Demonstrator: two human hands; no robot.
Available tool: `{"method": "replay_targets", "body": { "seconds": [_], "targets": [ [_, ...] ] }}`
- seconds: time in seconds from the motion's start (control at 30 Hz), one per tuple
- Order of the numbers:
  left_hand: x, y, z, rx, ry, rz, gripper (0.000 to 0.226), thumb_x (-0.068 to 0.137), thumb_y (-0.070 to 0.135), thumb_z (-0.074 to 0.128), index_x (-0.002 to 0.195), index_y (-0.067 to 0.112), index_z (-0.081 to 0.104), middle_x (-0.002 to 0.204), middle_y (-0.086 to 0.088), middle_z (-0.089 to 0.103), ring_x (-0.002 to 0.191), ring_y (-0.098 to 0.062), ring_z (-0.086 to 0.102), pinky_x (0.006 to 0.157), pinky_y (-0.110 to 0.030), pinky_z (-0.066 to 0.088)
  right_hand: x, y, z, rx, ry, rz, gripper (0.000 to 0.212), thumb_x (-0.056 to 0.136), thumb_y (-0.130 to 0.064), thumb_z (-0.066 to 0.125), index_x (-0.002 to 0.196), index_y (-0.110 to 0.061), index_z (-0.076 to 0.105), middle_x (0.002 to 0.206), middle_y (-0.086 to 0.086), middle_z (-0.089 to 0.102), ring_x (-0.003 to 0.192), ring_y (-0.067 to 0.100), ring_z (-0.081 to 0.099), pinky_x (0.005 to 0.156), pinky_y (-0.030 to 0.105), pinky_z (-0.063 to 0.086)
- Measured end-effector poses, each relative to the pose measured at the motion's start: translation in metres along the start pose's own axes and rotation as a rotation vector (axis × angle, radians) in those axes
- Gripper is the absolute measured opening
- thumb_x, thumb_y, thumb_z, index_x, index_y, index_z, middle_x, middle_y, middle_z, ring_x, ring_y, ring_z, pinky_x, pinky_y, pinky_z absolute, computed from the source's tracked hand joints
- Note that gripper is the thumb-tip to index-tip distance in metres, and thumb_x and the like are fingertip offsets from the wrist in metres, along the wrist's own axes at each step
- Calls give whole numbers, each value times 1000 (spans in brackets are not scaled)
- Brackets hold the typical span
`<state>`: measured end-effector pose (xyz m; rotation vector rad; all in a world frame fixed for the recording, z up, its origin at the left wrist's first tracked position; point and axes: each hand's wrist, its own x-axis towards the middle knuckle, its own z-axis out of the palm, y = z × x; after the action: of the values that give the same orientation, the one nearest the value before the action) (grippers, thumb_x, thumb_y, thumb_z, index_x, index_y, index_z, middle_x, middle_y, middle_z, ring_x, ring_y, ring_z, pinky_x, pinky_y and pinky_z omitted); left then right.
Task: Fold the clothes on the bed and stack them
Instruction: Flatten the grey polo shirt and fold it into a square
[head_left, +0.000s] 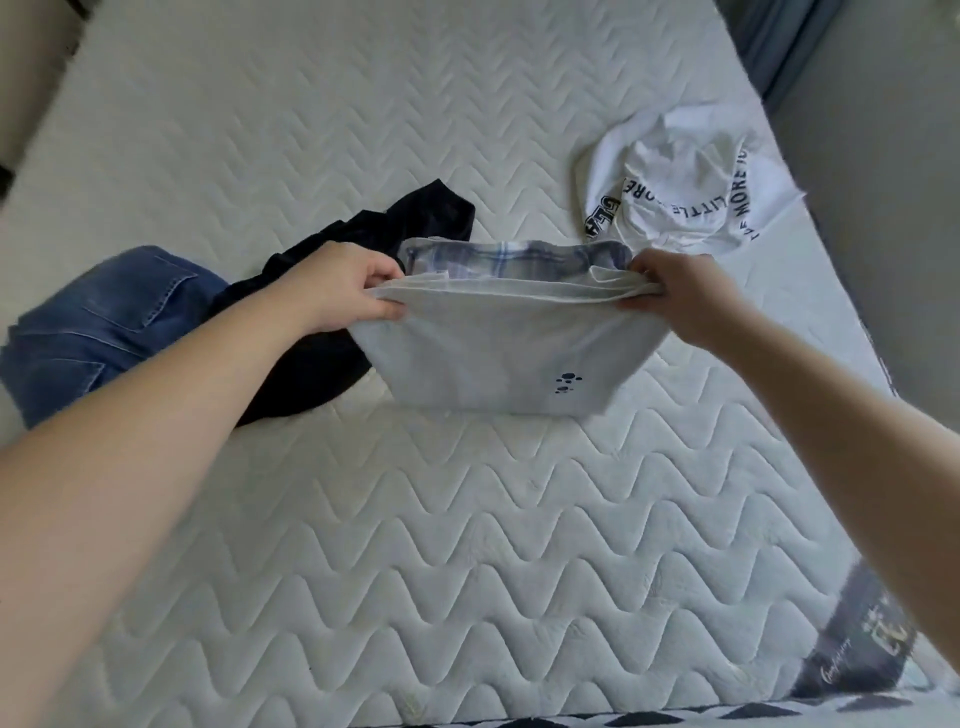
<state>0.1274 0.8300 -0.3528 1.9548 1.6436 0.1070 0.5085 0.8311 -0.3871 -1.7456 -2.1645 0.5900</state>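
A folded white garment (498, 358) with a small dark paw print hangs between my hands over the middle of the mattress (467, 545). My left hand (345, 291) grips its top left corner and my right hand (680, 293) grips its top right corner. Right behind it lies a folded blue plaid piece (514, 258), partly hidden by the white garment. A crumpled black garment (332, 332) lies to the left, under my left forearm. Blue jeans (98, 327) lie bunched at the far left. A crumpled white shirt with black lettering (685, 187) sits at the back right.
The quilted white mattress fills the view, with bare surface in front and at the back. Its right edge runs beside a grey wall (883, 208). A dark label band (852, 644) marks the near right corner.
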Motion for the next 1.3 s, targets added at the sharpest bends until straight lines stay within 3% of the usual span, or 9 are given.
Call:
{"method": "replay_targets", "body": {
  "seconds": [0.13,0.27,0.47,0.57,0.77,0.9,0.97,1.13,1.3],
  "targets": [
    [-9,5,-1,119,164,46,11,81,34,72,92,36,71,70,17,65,69,1,59,57,-20,40,-9,-2,-8,-114,115,-81,21,84,-16,73,103,-10,66,79,9,63,73,31,56,62,33,33],
    [-21,-13,59,222,308,104,17,81,25,69,96,32,74,70,1,68,71,-27,64,62,-33,50,-40,13,32,-228,179,-73,24,81,-4,67,105,-8,68,79,19,67,69,40,62,58,36,41],
    [-70,-55,214,250,220,111,32,77,7,65,104,20,75,93,-6,74,82,-29,70,63,-35,55,-129,54,148,-239,107,-76,27,67,7,75,91,-6,70,72,13,69,59,36,63,55,37,50],
    [-107,-70,283,257,275,279,37,76,12,45,92,11,78,90,-5,76,76,-23,74,55,-31,58,-181,73,203,-234,-24,3,27,70,0,75,94,-11,69,81,9,71,66,34,66,56,36,50],
    [-150,-85,360,401,76,118,54,78,20,38,123,11,67,119,-6,68,110,-28,64,92,-41,51,-239,84,257,-183,-107,48,59,59,13,69,113,-9,69,119,4,70,112,28,65,90,41,53],
    [-152,-79,361,120,135,22,46,87,20,39,122,5,64,122,-13,63,110,-35,61,95,-40,45,-245,76,255,-146,-108,149,49,73,-5,54,120,-13,64,124,3,67,120,25,59,101,36,37],
    [-142,-72,354,-144,213,-182,40,96,23,43,122,1,62,119,-16,64,107,-34,61,93,-34,41,-237,70,252,-76,-54,261,35,88,-19,43,116,-16,63,115,4,69,112,28,60,95,34,31],
    [-86,-63,325,-763,318,-692,46,96,44,56,131,15,53,102,14,57,101,-11,54,86,-24,39,-201,57,249,68,-97,403,41,96,-41,56,129,-17,55,121,0,64,116,26,54,98,38,34],
    [-54,-61,312,-849,324,-637,8,91,22,66,98,19,65,85,6,66,77,-9,57,69,-17,45,-165,46,252,84,-245,357,49,92,-36,64,135,-17,52,126,3,58,118,24,52,102,39,38]
  ]
}}
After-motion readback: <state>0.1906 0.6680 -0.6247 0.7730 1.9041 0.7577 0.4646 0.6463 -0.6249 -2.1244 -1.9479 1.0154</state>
